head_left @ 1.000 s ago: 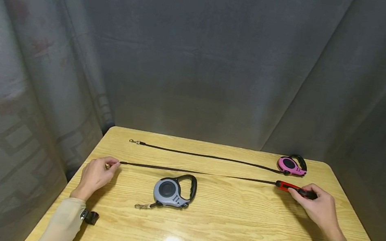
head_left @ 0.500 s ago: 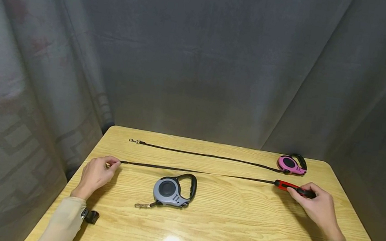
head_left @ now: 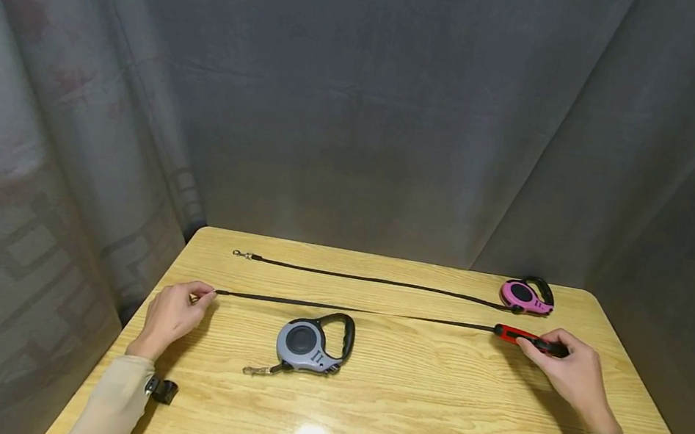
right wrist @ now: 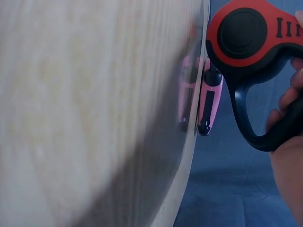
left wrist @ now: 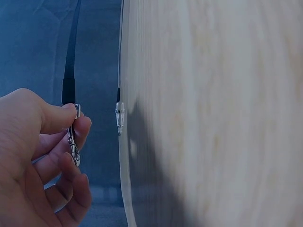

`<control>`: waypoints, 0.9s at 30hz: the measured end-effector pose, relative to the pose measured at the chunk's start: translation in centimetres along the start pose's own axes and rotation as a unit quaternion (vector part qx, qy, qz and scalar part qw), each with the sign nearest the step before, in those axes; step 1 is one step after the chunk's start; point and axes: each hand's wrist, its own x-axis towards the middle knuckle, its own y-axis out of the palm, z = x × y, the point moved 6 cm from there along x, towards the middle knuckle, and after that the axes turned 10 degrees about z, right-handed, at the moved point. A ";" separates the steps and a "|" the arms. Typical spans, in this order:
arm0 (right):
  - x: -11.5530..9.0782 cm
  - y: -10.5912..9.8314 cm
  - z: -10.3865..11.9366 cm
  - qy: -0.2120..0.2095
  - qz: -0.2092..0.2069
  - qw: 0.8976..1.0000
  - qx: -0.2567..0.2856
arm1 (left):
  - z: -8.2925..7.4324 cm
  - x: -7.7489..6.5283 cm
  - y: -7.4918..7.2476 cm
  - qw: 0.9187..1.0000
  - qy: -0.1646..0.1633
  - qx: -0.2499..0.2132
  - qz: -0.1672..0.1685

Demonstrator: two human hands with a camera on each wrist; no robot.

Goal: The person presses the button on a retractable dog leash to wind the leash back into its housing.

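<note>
Between my two hands a retractable dog leash is stretched across the table, its black strap [head_left: 308,304] pulled straight. My left hand [head_left: 172,315] pinches the metal snap hook [left wrist: 73,146] at the strap's end between thumb and fingers. My right hand [head_left: 575,371] grips the black handle of the red and black leash case [right wrist: 241,33], which stands on edge in the head view. Nearer to me lies a grey retractable leash [head_left: 303,344], its strap wound in and its hook beside it.
Farther back, a pink retractable leash [head_left: 519,297] lies at the right with its black strap [head_left: 372,280] drawn out leftward to a metal hook [head_left: 242,255]. Grey curtains [head_left: 364,101] hang behind and beside the wooden table [head_left: 410,433].
</note>
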 end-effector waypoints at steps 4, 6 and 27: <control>-0.1 0.0 0.0 0.002 0.001 1.000 0.001 | 0.0 0.0 0.0 1.000 0.001 0.000 -0.002; -0.1 0.0 0.1 0.002 0.002 1.000 0.002 | -0.1 0.0 0.0 1.000 -0.001 0.000 -0.003; -0.2 0.4 0.3 -0.012 0.005 1.000 0.002 | -0.2 0.1 0.1 1.000 0.000 -0.005 -0.003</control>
